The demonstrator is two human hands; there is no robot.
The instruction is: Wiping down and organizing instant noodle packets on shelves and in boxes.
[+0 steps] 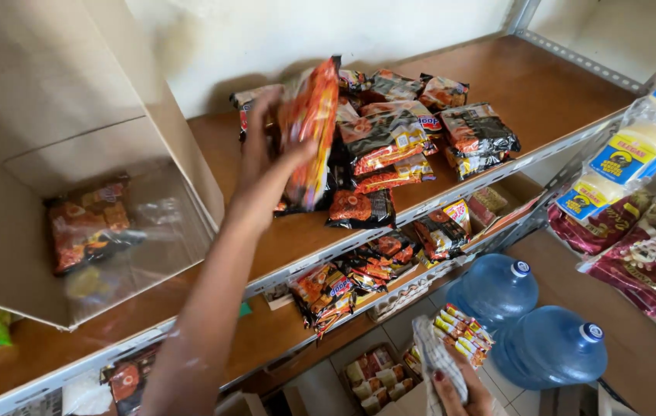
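Left hand (265, 150) gripping one orange packet (309, 131), two water jugs (495, 289) below

Looking down through the head cam, I'm only getting bits of the person I'm following. The left hand (266, 146) and its forearm are showing bare all the way to the bottom edge of the picture, so no sleeve, watch or bracelet is turning up there, and no ring that I can make out. A few pale, whitish smudges are sitting on the forearm near the lower end. The right hand (459, 389) is peeking in at the bottom, and one nail is wearing dark red polish. Nothing of any clothing is coming into view.
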